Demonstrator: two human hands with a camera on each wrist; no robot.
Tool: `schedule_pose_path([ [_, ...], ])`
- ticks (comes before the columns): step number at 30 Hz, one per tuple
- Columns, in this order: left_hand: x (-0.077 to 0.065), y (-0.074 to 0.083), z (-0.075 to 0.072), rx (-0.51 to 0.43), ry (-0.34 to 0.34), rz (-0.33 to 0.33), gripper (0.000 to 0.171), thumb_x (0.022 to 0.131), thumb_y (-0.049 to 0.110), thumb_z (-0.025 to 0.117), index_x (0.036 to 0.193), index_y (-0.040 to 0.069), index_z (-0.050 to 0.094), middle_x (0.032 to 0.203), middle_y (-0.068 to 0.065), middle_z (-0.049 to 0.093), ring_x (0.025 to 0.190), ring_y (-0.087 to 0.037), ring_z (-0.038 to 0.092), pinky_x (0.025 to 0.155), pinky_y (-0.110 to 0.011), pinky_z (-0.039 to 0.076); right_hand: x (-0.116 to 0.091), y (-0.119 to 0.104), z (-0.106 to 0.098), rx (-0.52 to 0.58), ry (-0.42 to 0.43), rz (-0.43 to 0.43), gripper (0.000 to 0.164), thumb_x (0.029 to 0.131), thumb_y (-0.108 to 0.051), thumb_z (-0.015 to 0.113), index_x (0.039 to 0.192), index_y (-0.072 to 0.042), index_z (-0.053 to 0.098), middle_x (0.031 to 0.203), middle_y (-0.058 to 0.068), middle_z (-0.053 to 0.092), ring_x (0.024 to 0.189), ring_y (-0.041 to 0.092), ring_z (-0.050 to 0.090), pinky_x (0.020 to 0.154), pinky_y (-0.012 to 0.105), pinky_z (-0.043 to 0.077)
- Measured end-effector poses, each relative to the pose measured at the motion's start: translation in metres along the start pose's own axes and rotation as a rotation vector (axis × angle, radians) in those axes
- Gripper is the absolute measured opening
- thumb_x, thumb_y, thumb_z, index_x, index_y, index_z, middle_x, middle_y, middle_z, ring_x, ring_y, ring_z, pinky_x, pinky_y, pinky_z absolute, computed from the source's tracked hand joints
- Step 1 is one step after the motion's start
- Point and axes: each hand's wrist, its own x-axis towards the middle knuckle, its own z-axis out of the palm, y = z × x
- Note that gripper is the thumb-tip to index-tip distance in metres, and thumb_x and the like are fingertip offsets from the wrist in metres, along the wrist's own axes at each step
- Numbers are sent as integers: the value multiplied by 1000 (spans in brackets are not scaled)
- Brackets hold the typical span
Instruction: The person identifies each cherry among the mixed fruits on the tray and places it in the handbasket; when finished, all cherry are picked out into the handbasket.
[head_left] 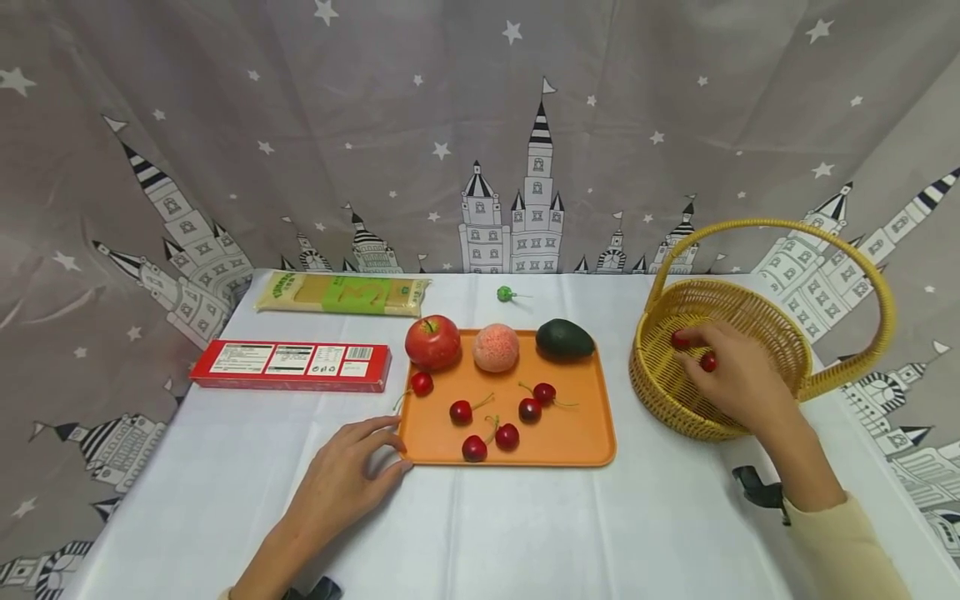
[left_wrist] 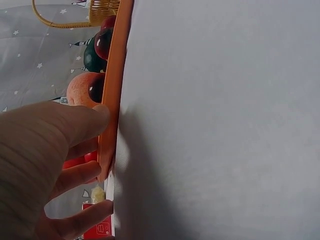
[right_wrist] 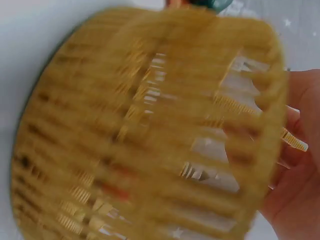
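My right hand [head_left: 731, 367] reaches into a yellow woven basket [head_left: 667, 408]. A cherry [head_left: 680, 340] lies at its fingertips, and a second cherry [head_left: 708, 361] shows between index finger and thumb. Whether the fingers grip either one cannot be made out; the right wrist view is blurred, with the basket wall hiding most of the hand. My left hand [head_left: 345, 471] rests its fingertips against the left edge of an orange tray [head_left: 570, 446], fingers loosely bent. On that tray sit several stemmed cherries [head_left: 507, 437], a pink peach [head_left: 496, 347], an avocado [head_left: 565, 338] and a red apple [head_left: 432, 342].
Left of the tray lie a red box [head_left: 292, 366] and, behind it, a bag of noodles [head_left: 341, 294]. A small green lollipop [head_left: 506, 293] is behind the tray. The basket's tall handle [head_left: 885, 308] arches above the right hand. A grey castle-print curtain [head_left: 360, 108] hangs behind.
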Motion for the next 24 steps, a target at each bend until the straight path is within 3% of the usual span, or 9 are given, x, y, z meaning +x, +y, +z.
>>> schedule_pose_path([
  [11, 0, -1, -1, 11, -2, -3, 25, 82, 30, 96, 99, 24, 79, 137, -6, 73, 126, -33, 67, 105, -60, 57, 2, -46, 15, 68, 21, -97, 34, 96, -17, 83, 126, -7, 71, 123, 14, 70, 108, 36, 69, 90, 59, 61],
  [24, 0, 1, -1, 4, -10, -11, 24, 82, 30, 96, 99, 24, 79, 138, -6, 72, 129, -33, 66, 107, -61, 56, 9, -77, 47, 107, 8, -273, 33, 91, -13, 87, 121, -11, 73, 114, 7, 72, 95, 25, 72, 79, 43, 66],
])
